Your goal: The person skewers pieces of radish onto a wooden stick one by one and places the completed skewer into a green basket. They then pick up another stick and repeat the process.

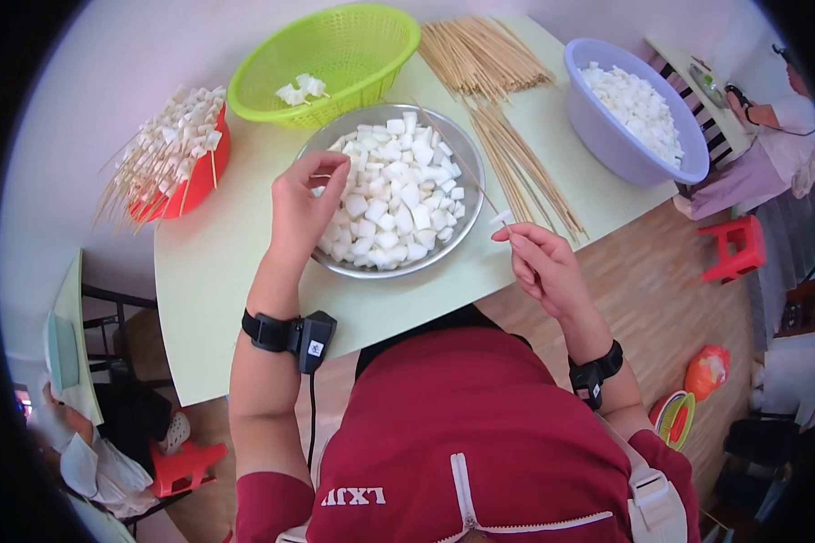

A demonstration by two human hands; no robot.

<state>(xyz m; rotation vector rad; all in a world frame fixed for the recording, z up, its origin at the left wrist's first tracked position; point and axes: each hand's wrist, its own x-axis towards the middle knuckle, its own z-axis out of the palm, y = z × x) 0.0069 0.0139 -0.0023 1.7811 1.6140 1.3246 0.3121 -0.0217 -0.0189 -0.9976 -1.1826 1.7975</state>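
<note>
Nearest the person, the right hand (543, 262) pinches a bamboo skewer (469, 166), one white chunk (500, 217) on it beside the fingertips. The left hand (306, 201), thumb and forefinger nearly meeting, hovers over the rim of a steel bowl (455, 241) of white chunks; I can't tell whether it holds anything. Beyond lie loose skewers (484, 59), a lilac basin (602, 149) and a lime-green colander (335, 41).

Single head view: wearer's eye level, fairly close above near side of metal bowl (457, 237), facing forward, steeply down; wide, dark-edged.
</note>
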